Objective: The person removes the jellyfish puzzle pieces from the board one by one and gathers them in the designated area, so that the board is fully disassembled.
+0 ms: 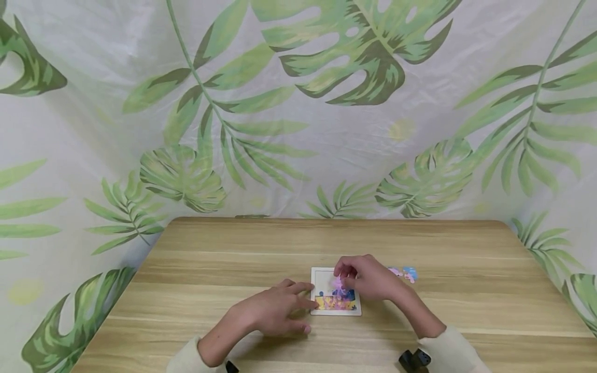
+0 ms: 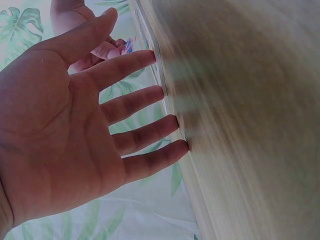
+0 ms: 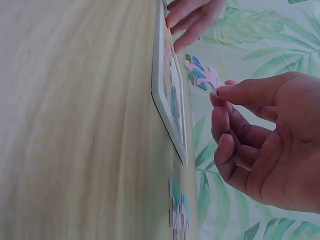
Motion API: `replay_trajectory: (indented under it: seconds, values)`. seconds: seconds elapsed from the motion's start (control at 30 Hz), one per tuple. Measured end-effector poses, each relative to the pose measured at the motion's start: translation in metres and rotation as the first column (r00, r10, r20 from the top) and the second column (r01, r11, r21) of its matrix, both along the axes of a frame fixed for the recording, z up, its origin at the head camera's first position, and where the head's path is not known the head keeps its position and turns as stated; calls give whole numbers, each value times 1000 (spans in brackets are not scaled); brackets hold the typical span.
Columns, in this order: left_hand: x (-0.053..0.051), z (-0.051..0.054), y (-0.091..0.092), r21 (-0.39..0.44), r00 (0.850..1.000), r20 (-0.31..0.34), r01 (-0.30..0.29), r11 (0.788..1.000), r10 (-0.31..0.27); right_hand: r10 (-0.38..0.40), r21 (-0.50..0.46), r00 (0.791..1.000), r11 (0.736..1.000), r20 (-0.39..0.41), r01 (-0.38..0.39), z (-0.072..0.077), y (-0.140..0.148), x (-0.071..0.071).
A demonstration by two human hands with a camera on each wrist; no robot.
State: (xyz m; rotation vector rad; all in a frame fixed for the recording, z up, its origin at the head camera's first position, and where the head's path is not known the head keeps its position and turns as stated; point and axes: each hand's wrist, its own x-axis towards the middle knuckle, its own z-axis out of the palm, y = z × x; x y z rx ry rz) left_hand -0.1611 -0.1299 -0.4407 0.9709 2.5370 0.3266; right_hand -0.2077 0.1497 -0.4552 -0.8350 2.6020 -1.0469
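Observation:
A square jigsaw puzzle tray (image 1: 336, 313) with a white rim lies on the table, its lower part filled with joined yellow, pink and blue pieces. Between thumb and index finger my right hand (image 1: 370, 278) pinches a pink and blue puzzle piece (image 3: 202, 74), held just above the tray. My left hand (image 1: 280, 306) has its fingers spread, with fingertips resting at the tray's left edge; the palm shows in the left wrist view. Loose puzzle pieces (image 1: 410, 274) lie on the table right of the tray, partly hidden behind my right hand.
The wooden table (image 1: 224, 259) extends around the tray on all sides. Behind it hangs a white cloth (image 1: 345, 150) printed with green leaves. Dark wrist devices (image 1: 414, 359) sit near the sleeve cuffs.

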Motion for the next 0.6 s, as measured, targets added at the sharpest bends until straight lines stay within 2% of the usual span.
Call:
replay_trajectory:
  seconds: [0.17,0.6]
  values:
    - [1,0,-1,0,1000,1,-2,1000,2,-10,-1,1000,1000,24,10,2,10,0]
    - [1,0,-2,-8,1000,-13,13,1000,-13,7,-36,999,999,53,-6,-4,38,2]
